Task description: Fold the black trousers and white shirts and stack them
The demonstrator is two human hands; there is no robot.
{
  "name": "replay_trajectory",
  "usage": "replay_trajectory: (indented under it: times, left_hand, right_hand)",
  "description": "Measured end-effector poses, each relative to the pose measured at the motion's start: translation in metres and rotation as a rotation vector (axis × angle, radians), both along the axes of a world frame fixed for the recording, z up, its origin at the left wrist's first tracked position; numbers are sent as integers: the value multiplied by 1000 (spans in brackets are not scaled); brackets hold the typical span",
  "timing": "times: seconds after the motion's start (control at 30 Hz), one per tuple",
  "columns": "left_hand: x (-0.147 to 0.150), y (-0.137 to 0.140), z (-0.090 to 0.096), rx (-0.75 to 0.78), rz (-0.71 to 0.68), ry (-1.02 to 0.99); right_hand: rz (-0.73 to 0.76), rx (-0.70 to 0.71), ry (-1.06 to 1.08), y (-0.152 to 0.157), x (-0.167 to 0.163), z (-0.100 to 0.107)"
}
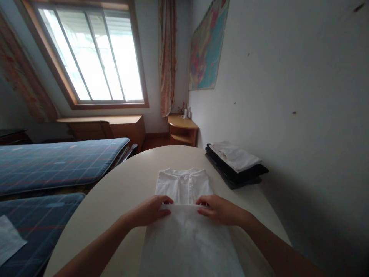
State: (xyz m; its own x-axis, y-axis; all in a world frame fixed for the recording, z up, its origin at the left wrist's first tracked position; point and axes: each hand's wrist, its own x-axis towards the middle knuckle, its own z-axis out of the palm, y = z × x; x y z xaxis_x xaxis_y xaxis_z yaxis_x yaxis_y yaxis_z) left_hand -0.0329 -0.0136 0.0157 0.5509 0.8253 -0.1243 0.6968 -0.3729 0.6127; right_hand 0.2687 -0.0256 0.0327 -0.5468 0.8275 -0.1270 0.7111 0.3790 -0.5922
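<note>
A white shirt lies lengthwise on the round cream table, its collar at the far end and its sides tucked into a narrow strip. A straight edge of its cloth runs crosswise between my hands, below the collar and button placket. My left hand pinches the left end of that edge, thumb nearer me and fingers curled over. At the right end, my right hand grips the same edge in a similar way. Both hands rest low over the shirt, and their fingertips are partly hidden by the cloth.
Folded dark clothes with a white garment on top are stacked at the table's right, near the wall. Blue plaid mattresses lie to the left, with a white cloth on one. A corner shelf stands beyond.
</note>
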Motion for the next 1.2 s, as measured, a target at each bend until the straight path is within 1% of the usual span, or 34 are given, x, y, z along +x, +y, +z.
replay_trajectory:
  times: [0.07, 0.17, 0.23, 0.3, 0.4, 0.5, 0.57, 0.63, 0.7, 0.8, 0.9, 0.97, 1.03, 1.13, 1.2]
  left_hand:
    - [-1, 1, 3, -26, -15, -11]
    - [1, 6, 10, -41, -60, -79]
    - [3, 13, 17, -49, -71, -137]
    - [3, 24, 28, -22, -70, -187]
    - [4, 49, 46, 74, -58, -237]
    - [5, 78, 65, 139, -47, -225]
    - [6, 98, 73, 178, -48, -204]
    - [7, 117, 75, 217, -34, -180]
    - [7, 135, 69, 229, -8, -140]
    - [7, 155, 48, 194, 16, -91]
    - [7, 165, 25, 154, 24, -85]
    - [6, 169, 15, 144, 38, -97]
    - [3, 173, 9, 154, 61, -128]
    - [-3, 183, 4, 188, 119, -188]
    - [-6, 189, -3, 196, 162, -223]
  right_hand:
    - [2, -4, 7, -2, -1, 1]
    - [-16, 43, 47, -1, -4, 5]
    - [-34, 77, 76, 4, -3, 13]
    - [-38, 113, 94, 15, 0, 23]
    - [-29, 175, 102, 41, 5, 40]
    - [-14, 241, 95, 75, 9, 53]
    - [1, 276, 89, 99, 11, 57]
    - [4, 299, 89, 122, 13, 56]
    - [-8, 300, 75, 143, 13, 49]
    - [-29, 241, 9, 167, 11, 30]
    - [-35, 187, -23, 181, 9, 7]
    - [-43, 176, -15, 185, 8, -4]
    - [-58, 178, 7, 189, 8, -10]
    - [-91, 206, 53, 196, 9, -13]
    - [-114, 219, 74, 201, 10, -15]
